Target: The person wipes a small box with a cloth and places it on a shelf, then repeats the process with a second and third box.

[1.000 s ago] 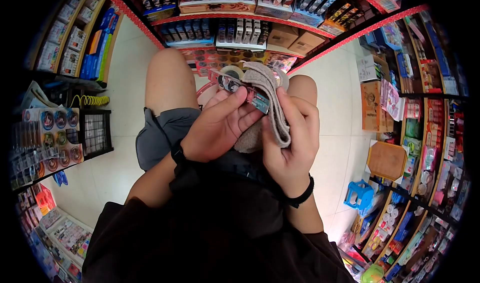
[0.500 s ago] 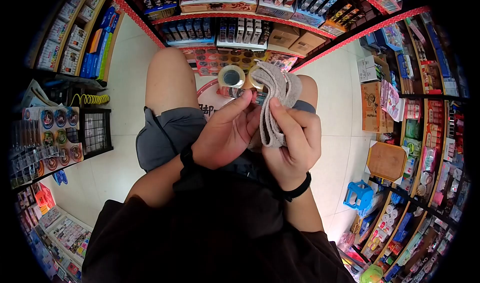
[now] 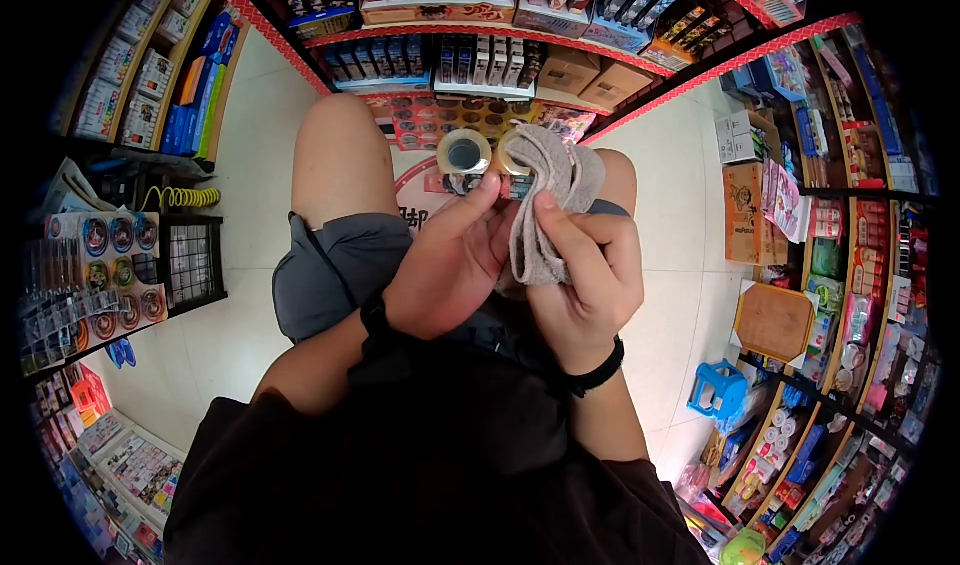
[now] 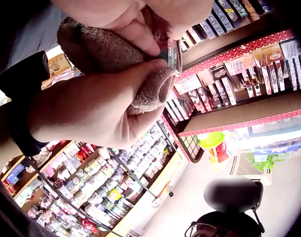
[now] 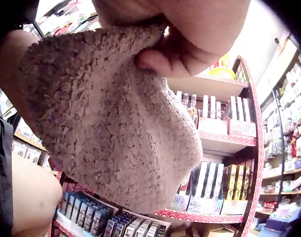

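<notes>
A small printed packet (image 3: pixel 515 187) is pinched by my left hand (image 3: pixel 445 270), whose thumb lies across it; part of the packet is hidden. Beside it my right hand (image 3: pixel 590 285) grips a folded grey-brown cloth (image 3: pixel 560 165) between thumb and fingers. In the left wrist view the cloth (image 4: pixel 98 47) hangs between both hands, with the packet's edge (image 4: pixel 171 57) near the fingertips. The right wrist view shows the fuzzy cloth (image 5: pixel 116 118) spreading below my right hand (image 5: pixel 199 29).
Two tape rolls, one clear (image 3: pixel 464 152) and one partly behind the cloth (image 3: pixel 508 153), lie beyond the hands, above a round stool top (image 3: pixel 415 200) between the knees. Stocked shelves (image 3: pixel 440 30) stand ahead and on both sides. A blue stool (image 3: pixel 718 390) is at the right.
The packet has moved away from the body, and the left hand has shifted slightly right. The cloth has risen beside it and its lower folds have bunched. Both tape rolls show more than at first.
</notes>
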### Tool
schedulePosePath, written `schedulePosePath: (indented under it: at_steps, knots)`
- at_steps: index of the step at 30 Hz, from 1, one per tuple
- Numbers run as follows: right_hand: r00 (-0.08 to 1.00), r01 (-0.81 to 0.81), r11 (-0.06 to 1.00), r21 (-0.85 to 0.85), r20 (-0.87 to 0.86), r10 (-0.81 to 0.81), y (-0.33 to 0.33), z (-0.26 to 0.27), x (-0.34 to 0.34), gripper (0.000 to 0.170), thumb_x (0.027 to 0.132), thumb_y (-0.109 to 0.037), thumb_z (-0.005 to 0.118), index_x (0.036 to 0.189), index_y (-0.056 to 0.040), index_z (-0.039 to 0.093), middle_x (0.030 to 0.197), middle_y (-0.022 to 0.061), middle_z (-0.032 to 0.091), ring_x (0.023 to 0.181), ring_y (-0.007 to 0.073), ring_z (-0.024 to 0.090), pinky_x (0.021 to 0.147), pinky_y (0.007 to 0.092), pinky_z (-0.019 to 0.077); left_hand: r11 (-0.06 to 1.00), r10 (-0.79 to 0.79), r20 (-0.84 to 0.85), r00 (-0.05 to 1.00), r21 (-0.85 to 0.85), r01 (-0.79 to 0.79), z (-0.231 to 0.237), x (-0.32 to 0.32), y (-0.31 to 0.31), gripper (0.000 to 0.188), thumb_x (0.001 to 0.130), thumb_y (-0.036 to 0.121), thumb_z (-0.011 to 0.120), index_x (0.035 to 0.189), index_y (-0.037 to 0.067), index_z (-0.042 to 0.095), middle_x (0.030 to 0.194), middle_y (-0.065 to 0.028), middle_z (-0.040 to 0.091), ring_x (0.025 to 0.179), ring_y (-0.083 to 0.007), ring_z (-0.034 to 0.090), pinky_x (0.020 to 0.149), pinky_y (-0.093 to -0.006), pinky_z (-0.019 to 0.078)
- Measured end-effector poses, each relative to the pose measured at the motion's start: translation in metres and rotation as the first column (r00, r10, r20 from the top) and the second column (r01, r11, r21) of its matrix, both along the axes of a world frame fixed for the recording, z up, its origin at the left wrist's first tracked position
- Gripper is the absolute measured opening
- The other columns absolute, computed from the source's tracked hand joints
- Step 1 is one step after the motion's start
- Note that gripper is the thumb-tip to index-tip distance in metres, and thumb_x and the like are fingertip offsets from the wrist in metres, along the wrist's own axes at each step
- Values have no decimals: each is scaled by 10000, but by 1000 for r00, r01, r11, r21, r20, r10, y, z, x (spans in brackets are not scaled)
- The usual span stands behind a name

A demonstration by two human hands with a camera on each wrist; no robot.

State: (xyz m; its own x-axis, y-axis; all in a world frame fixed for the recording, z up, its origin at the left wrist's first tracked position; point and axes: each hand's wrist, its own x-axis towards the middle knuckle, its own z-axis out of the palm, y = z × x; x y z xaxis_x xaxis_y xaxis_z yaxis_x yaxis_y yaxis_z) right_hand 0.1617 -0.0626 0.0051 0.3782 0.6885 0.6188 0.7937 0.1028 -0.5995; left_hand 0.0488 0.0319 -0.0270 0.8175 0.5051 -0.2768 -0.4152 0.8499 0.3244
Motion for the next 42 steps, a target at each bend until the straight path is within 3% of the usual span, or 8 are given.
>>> schedulePosePath:
  at_steps: [5, 12, 19, 24, 27, 35, 40, 42]
  knots:
    - [979, -203, 968, -147, -21, 202, -9, 9, 12, 524, 615, 119, 714, 1109, -44, 779, 909, 83, 615, 776, 250, 648, 678, 320, 531, 985, 174, -95, 980, 40, -171, 13, -3, 9, 179, 1080, 197, 562, 1226, 97, 587, 1187, 1, 659, 1142, -125, 637, 1026, -305, 517]
    - [869, -207, 951, -231, -490, 70, -29, 11, 45, 338, 803, 84, 770, 1124, -19, 749, 990, 87, 665, 886, 161, 647, 804, 257, 501, 971, 238, -26, 971, 3, -238, 10, -10, 33, 155, 1067, 202, 588, 1176, 93, 572, 1180, -26, 645, 1140, -162, 630, 1030, -335, 522]
    - [803, -198, 961, -194, -594, 46, -43, -4, 62, 300, 877, 73, 689, 1169, 5, 707, 1069, 86, 674, 981, 169, 642, 890, 273, 487, 997, -6, -114, 993, 77, 15, 44, -7, 30, 262, 1101, 299, 475, 1268, 104, 528, 1208, -72, 641, 1127, -228, 635, 1046, -445, 506]
    - [742, -159, 970, -182, -670, -4, -45, 6, 76, 297, 921, 38, 646, 1213, -3, 681, 1105, 104, 697, 1047, 191, 658, 952, 301, 489, 914, -97, -173, 980, 374, 156, 63, 4, 48, 241, 1108, 247, 485, 1248, 62, 552, 1119, -70, 637, 1033, -181, 656, 914, -368, 547]
    - [761, -154, 976, -152, -649, 19, -43, 21, 88, 298, 949, 35, 593, 1239, -2, 650, 1119, 77, 688, 1057, 138, 624, 954, 281, 477, 659, -44, -400, 916, 677, 327, 85, 21, 65, 290, 1081, 189, 567, 1324, 36, 525, 1129, -52, 622, 1003, -112, 637, 899, -298, 541]
    - [786, -193, 976, -105, -612, 89, -19, 44, 130, 409, 951, -104, 682, 1339, -20, 584, 1160, 157, 700, 1109, 210, 667, 961, 329, 503, 171, 183, -127, 975, 981, 95, 160, 109, 96, 951, 929, -67, 673, 1605, 139, 38, 1186, -138, 577, 958, -161, 681, 803, -274, 581]
    - [894, -127, 988, 87, -422, 152, 29, 58, 160, 499, 963, -179, 707, 1412, -19, 559, 1113, 156, 712, 1074, 213, 676, 961, 333, 505, -117, 148, 46, 988, 993, -29, 192, 166, 112, 907, 901, -63, 702, 1590, 124, 143, 1374, -201, 558, 988, -178, 706, 759, -274, 588]
    - [899, -139, 980, 144, -397, 186, 51, 62, 180, 462, 974, -173, 693, 1392, -10, 579, 1112, 150, 719, 1082, 209, 676, 964, 330, 504, -259, 98, 73, 993, 965, -45, 202, 185, 121, 848, 935, -49, 690, 1586, 121, 173, 1282, -135, 559, 1001, -157, 673, 851, -293, 585]
